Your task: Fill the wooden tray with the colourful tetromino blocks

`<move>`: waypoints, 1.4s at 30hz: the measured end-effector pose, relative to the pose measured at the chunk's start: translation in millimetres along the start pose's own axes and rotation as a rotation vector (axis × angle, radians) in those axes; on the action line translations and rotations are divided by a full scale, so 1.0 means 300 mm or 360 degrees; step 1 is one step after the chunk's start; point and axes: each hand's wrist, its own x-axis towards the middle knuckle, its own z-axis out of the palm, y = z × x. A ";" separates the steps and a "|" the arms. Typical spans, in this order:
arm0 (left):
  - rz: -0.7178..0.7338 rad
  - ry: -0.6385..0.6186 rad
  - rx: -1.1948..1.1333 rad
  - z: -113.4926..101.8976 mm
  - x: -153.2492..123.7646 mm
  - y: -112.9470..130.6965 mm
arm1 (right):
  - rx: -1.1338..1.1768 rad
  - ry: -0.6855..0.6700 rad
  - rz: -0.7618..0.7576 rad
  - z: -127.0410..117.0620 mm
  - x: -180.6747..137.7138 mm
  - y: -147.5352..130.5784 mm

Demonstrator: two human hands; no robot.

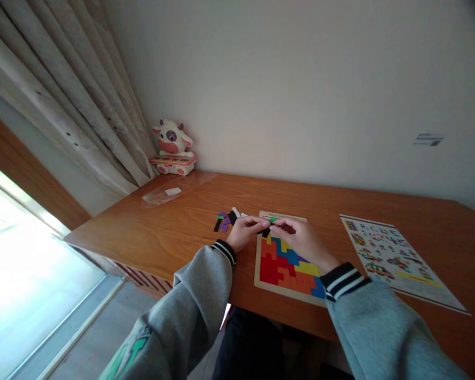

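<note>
A wooden puzzle tray [261,282] lies on the desk, mostly filled with red, orange, yellow and blue block pieces. My left hand [245,232] hovers at the tray's upper left corner with its fingers pinched on a small black piece [266,232]. My right hand [301,237] sits over the tray's top edge, fingers pinched close to a green piece [273,219]. The two hands' fingertips meet. Loose purple, black and white pieces [226,219] lie just left of the tray.
A colourful printed sheet [396,258] lies right of the tray. A clear plastic bag [174,192] and a cow toy [172,148] are at the far left by the curtain. The desk's near edge [150,274] runs below my sleeves.
</note>
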 end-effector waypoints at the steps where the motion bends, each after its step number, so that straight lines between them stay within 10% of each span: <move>1: -0.0022 -0.0002 -0.0010 0.000 -0.003 -0.002 | -0.0001 -0.0006 -0.0004 -0.002 -0.003 0.004; 42: 0.0149 -0.0193 0.0409 0.008 0.069 -0.022 | 0.0037 -0.0073 -0.0121 -0.047 0.062 0.146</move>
